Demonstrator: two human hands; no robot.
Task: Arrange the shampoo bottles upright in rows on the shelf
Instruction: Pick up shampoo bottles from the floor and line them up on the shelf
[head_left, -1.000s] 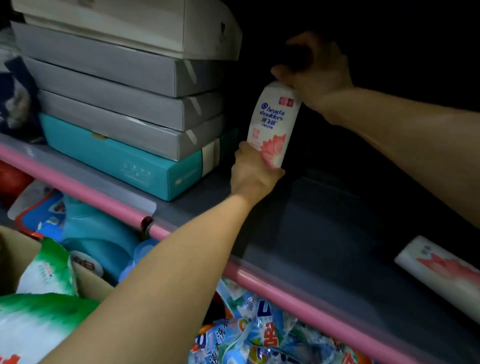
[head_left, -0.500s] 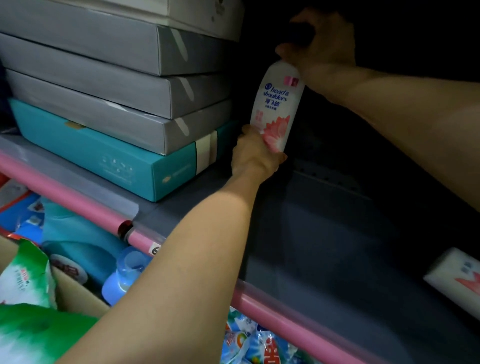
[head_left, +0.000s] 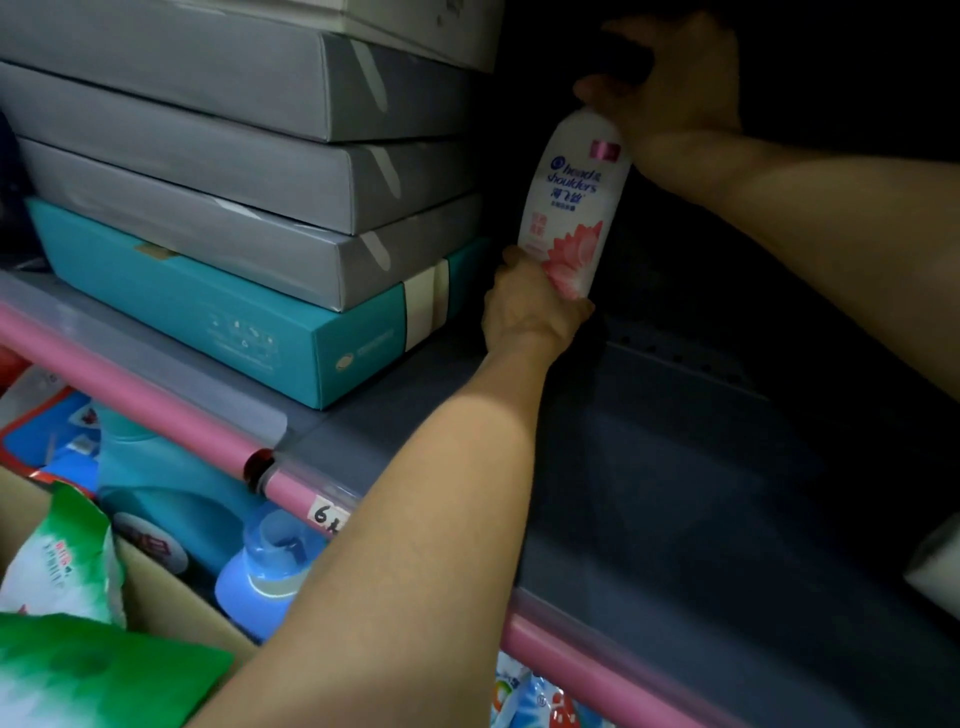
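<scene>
Light: dim, and the back of the shelving is almost black.
Shelf board (head_left: 675, 499): dark grey, with a pink front rail (head_left: 156, 410) under a clear strip.
Price tag (head_left: 327, 514): handwritten, stuck on the rail.
Left on the board: grey flat boxes (head_left: 208, 171) stacked on a teal box (head_left: 218, 322).
Below: a cardboard carton (head_left: 171, 597), blue jugs (head_left: 171, 499), green-and-white bags (head_left: 62, 566).

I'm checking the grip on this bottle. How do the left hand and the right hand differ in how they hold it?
The left hand wraps the base of the shampoo bottle, while the right hand curls over its dark cap at the top. The left hand reaches up from below, past the teal box; the right hand comes in from the right, deep in shadow. Both grip the same bottle, holding it roughly upright.
</scene>
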